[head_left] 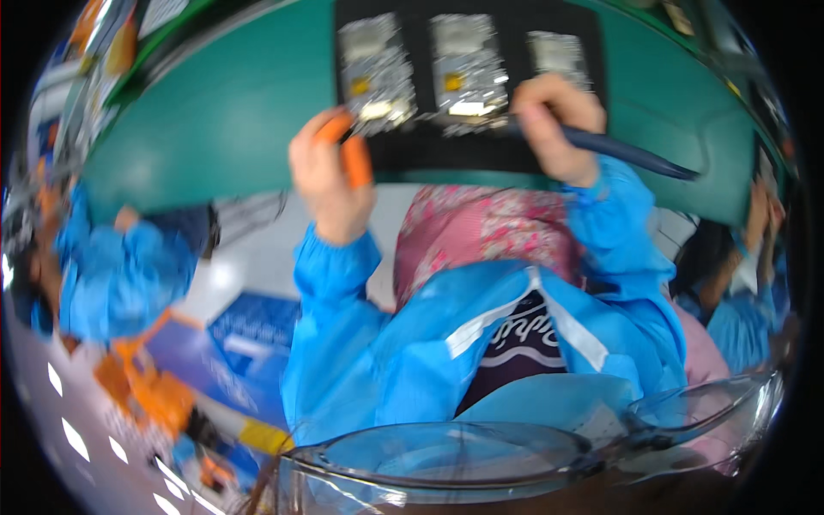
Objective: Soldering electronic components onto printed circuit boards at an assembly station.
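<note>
My left hand [330,184] is closed at the near left corner of a black mat [412,154]. Orange coverings, seemingly finger cots [354,161], sit on its thumb and forefinger; a small dark thing between them is blurred. In my right hand [562,120] is a dark blue soldering iron [631,153], its handle slanting down to the right and its thin tip pointing left. That tip is near the lower edges of a left circuit board [376,73] and a middle circuit board [468,69], both silvery. A right circuit board [558,53] is partly hidden behind my right hand.
The mat lies on a green table [223,112]. A thin cord trails from the iron's back end. Co-workers in blue sleeves [129,275] sit left and right. A blue box [257,335] stands on the lower left, near orange items [146,386].
</note>
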Demonstrator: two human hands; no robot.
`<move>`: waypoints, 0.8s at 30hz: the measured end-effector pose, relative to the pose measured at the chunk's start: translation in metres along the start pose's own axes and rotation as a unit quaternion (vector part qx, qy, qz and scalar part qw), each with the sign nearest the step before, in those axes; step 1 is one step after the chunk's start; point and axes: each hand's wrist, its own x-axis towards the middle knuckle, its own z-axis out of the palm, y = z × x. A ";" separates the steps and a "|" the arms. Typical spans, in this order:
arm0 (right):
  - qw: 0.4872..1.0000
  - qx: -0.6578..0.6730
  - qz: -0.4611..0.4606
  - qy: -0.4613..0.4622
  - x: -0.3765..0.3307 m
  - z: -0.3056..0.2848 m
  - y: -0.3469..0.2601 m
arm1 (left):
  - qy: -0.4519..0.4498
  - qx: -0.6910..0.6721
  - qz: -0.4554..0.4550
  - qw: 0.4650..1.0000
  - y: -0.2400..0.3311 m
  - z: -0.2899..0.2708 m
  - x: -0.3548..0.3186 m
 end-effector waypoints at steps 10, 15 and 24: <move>0.996 0.071 0.039 0.024 0.003 -0.004 -0.002 | 0.059 -0.113 -0.044 0.991 0.011 0.018 -0.001; 0.996 0.073 0.031 0.027 0.006 0.000 0.003 | 0.023 -0.082 -0.018 0.996 -0.008 0.023 -0.005; 0.998 0.062 0.007 0.024 0.007 0.006 0.008 | 0.051 -0.022 -0.035 0.998 0.007 0.012 -0.008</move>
